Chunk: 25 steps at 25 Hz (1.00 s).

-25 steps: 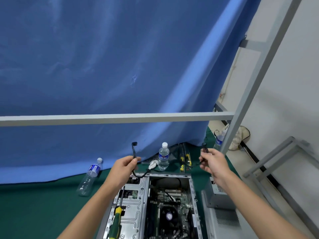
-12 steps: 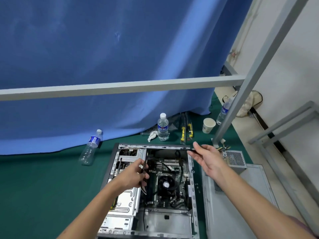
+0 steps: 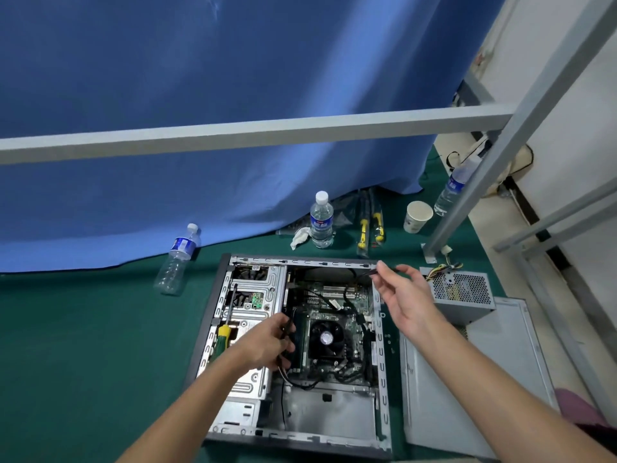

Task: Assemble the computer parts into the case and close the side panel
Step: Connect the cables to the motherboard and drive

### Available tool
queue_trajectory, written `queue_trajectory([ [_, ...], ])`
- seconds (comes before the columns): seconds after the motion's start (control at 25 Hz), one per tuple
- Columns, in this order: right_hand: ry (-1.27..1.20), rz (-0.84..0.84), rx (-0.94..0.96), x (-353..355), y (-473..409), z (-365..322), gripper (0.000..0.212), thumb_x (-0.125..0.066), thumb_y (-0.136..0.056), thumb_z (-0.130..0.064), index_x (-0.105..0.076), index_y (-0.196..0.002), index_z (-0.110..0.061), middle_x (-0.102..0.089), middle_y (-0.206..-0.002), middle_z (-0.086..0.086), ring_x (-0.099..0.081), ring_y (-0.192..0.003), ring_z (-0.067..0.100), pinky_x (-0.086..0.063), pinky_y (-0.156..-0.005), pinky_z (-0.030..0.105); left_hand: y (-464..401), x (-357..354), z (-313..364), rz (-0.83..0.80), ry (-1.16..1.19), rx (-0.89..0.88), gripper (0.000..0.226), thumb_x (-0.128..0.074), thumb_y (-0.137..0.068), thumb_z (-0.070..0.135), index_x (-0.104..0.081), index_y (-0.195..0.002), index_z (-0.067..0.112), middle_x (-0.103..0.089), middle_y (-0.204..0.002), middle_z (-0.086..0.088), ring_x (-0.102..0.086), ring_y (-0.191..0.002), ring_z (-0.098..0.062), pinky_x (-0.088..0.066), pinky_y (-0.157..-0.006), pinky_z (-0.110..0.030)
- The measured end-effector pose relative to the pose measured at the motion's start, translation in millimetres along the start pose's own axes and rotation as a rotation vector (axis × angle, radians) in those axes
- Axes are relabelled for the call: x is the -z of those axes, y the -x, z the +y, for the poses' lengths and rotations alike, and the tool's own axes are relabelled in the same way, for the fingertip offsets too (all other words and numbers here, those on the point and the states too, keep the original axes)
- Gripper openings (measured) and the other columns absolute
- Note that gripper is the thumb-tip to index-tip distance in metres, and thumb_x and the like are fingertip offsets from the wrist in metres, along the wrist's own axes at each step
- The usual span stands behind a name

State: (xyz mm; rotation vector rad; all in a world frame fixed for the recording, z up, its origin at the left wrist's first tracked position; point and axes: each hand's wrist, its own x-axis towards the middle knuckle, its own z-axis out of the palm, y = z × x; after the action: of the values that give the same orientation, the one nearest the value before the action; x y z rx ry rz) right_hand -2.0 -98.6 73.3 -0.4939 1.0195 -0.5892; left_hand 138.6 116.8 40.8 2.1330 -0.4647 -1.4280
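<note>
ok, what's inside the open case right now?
Inside the case: the motherboard with its CPU fan, black cables, and a screwdriver lying on the drive cage. The left hand covers the board's left edge. The power supply sits outside.

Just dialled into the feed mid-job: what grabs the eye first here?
The open computer case lies flat on the green mat, its black CPU fan in the middle. Over it, the left hand and right hand each pinch an end of a black cable. The grey power supply sits outside, right of the case.
</note>
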Motion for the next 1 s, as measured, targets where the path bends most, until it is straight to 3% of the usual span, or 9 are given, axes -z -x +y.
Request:
queue_trajectory([
  [0.2, 0.102, 0.067, 0.091, -7.6, -8.7, 12.9, 0.032, -0.075, -0.079, 0.003, -0.059, -0.106, -0.004, -0.065, -0.089, 0.013, -0.065, -0.065, 0.016, -0.058, -0.062, 0.023, -11.3, -2.9, -3.6, 0.026, 0.017, -0.031, 0.014, -0.046, -0.104, 0.020, -0.047, -0.114, 0.012, -0.065, -0.092, -0.009, -0.070, -0.074, -0.028, -0.053, -0.065, -0.037],
  [0.44, 0.609, 0.159, 0.298, -11.2, -22.7, 26.7, 0.007, -0.072, -0.089, -0.014, -0.074, -0.095, -0.016, -0.069, -0.068, 0.001, -0.068, -0.060, 0.012, -0.059, -0.064, 0.027, -24.5, 0.9, -2.1, 0.005, -0.066, -0.051, 0.019, -0.045, -0.104, 0.031, -0.049, -0.115, 0.016, -0.067, -0.091, -0.006, -0.072, -0.073, -0.027, -0.054, -0.063, -0.034],
  [0.52, 0.584, 0.054, 0.245, -13.1, -25.7, 24.8, 0.007, -0.073, -0.088, -0.018, -0.073, -0.094, -0.014, -0.069, -0.064, -0.001, -0.068, -0.063, 0.011, -0.058, -0.064, 0.024, -29.5, 3.4, -2.1, -0.003, -0.061, -0.051, 0.019, -0.045, -0.104, 0.031, -0.049, -0.115, 0.017, -0.068, -0.092, -0.006, -0.073, -0.074, -0.027, -0.054, -0.064, -0.035],
  [0.64, 0.474, -0.053, 0.109, -15.1, -31.7, 20.0, 0.016, -0.073, -0.085, -0.009, -0.066, -0.100, -0.006, -0.069, -0.086, 0.011, -0.069, -0.072, 0.017, -0.058, -0.067, 0.026, -35.6, 3.2, -4.7, 0.003, -0.025, -0.051, 0.015, -0.046, -0.104, 0.030, -0.050, -0.111, 0.017, -0.067, -0.090, -0.006, -0.072, -0.078, -0.031, -0.057, -0.070, -0.043],
  [0.76, 0.285, 0.019, 0.028, -13.5, -35.2, 19.5, 0.042, -0.070, -0.081, 0.010, -0.051, -0.115, -0.006, -0.060, -0.107, 0.019, -0.066, -0.083, 0.026, -0.058, -0.069, 0.027, -38.8, -0.2, -8.0, -0.006, -0.062, -0.061, 0.014, -0.046, -0.104, 0.029, -0.051, -0.109, 0.017, -0.069, -0.089, -0.005, -0.072, -0.081, -0.033, -0.057, -0.072, -0.044],
  [0.84, 0.112, 0.075, -0.003, -8.5, -36.7, 21.5, 0.053, -0.069, -0.080, 0.013, -0.044, -0.123, -0.007, -0.060, -0.109, 0.021, -0.065, -0.089, 0.026, -0.058, -0.078, 0.032, -40.2, -1.7, -9.8, -0.017, -0.095, -0.078, 0.014, -0.046, -0.104, 0.030, -0.052, -0.109, 0.019, -0.070, -0.091, -0.004, -0.073, -0.077, -0.029, -0.058, -0.072, -0.044],
  [0.92, 0.014, 0.118, -0.029, -4.8, -37.9, 21.8, 0.052, -0.067, -0.081, 0.014, -0.044, -0.123, -0.005, -0.063, -0.104, 0.023, -0.065, -0.086, 0.024, -0.056, -0.077, 0.032, -41.4, -2.5, -9.2, -0.038, -0.118, -0.085, 0.012, -0.045, -0.104, 0.030, -0.051, -0.107, 0.020, -0.070, -0.091, -0.003, -0.073, -0.069, -0.022, -0.058, -0.067, -0.039],
  [1.0, 0.101, 0.123, -0.023, -3.7, -39.6, 23.1, 0.043, -0.067, -0.083, 0.011, -0.053, -0.120, -0.005, -0.066, -0.096, 0.019, -0.064, -0.080, 0.019, -0.054, -0.074, 0.029, -43.0, -4.4, -8.2, -0.059, -0.146, -0.077, 0.012, -0.044, -0.104, 0.029, -0.051, -0.105, 0.019, -0.069, -0.089, -0.003, -0.072, -0.064, -0.017, -0.058, -0.064, -0.036],
])
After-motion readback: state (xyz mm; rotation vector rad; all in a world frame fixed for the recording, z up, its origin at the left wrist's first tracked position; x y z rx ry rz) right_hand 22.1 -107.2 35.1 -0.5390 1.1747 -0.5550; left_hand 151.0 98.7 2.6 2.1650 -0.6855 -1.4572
